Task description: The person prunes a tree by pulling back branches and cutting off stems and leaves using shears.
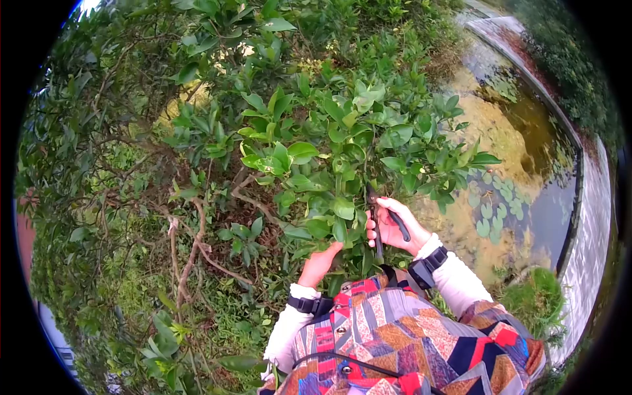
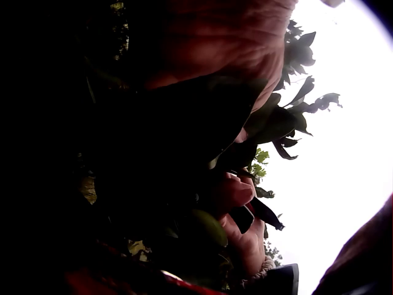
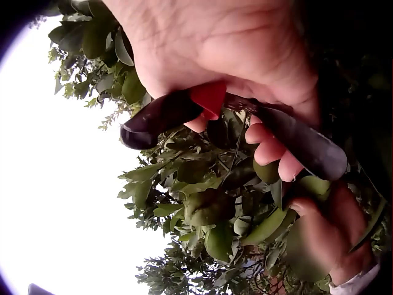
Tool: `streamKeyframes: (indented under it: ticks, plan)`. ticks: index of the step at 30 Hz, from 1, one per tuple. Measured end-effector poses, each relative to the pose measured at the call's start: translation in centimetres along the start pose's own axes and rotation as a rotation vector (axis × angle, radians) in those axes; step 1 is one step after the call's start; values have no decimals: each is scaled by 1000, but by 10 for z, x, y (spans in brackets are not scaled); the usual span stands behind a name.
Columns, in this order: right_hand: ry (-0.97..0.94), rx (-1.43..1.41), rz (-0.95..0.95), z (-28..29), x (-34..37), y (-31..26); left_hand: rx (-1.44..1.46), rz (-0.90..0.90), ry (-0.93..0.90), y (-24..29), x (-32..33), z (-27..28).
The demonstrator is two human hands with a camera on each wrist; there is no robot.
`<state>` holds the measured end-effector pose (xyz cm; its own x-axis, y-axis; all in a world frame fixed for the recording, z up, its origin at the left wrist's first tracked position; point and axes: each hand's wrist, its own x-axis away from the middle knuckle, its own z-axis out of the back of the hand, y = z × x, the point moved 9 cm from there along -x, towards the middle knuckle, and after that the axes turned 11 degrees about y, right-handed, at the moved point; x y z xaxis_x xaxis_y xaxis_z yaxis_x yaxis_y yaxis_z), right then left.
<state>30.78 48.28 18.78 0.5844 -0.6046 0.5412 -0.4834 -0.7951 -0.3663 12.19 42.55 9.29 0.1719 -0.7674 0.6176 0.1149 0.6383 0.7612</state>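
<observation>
My right hand (image 1: 400, 232) grips a pair of pruning shears (image 1: 378, 242) with dark handles, its fingers curled round one handle. The blade end points up into the leaves, where foliage partly covers it. In the right wrist view the shears (image 3: 302, 142) show spread handles and a red part near the pivot. My left hand (image 1: 318, 264) is lower and to the left, reaching in among the leafy shoots (image 1: 339, 210); leaves hide its fingers, and I cannot tell what they hold. Green rounded fruit (image 3: 242, 225) hangs among the leaves close by.
The leafy tree (image 1: 276, 125) spreads ahead and to the left, with bare brown branches (image 1: 197, 243) low down. A pond (image 1: 503, 191) with lily pads lies to the right, bordered by a pale stone edge (image 1: 586, 263). Both wrists wear black straps.
</observation>
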Motion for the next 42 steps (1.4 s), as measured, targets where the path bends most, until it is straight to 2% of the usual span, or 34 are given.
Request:
streamKeyframes:
  ticks: [3, 5, 13, 18, 20, 23, 31, 33, 36, 37, 42]
  plan:
    - [-10, -4, -11, -4, -6, -4, 113, -81, -1, 17, 8, -2]
    - [-24, -20, -24, -5, -8, -3, 317, -277, -35, 35, 13, -2]
    - [-4, -92, -50, 2, -10, 8, 323, -268, 34, 37, 19, 7]
    - [21, -17, -15, 7, -6, 8, 307, -214, 59, 23, 11, 8]
    - [29, -11, -11, 8, -5, 8, 377, -312, 33, 38, 16, 8]
    - [43, 16, 2, 5, -1, 7, 345, -342, 47, 38, 15, 11]
    - [53, 70, 28, 15, -1, 7, 328, -293, 80, 37, 17, 15]
    - [44, 36, 5, 18, -3, 9, 354, -319, 56, 39, 16, 12]
    - [60, -39, -23, 8, 1, 15, 325, -233, 67, 31, 12, 10]
    - [3, -8, -19, 7, 2, 12, 305, -251, 78, 31, 12, 11]
    - [44, 67, -81, 9, 27, 18, 347, -277, 134, 29, 8, 17]
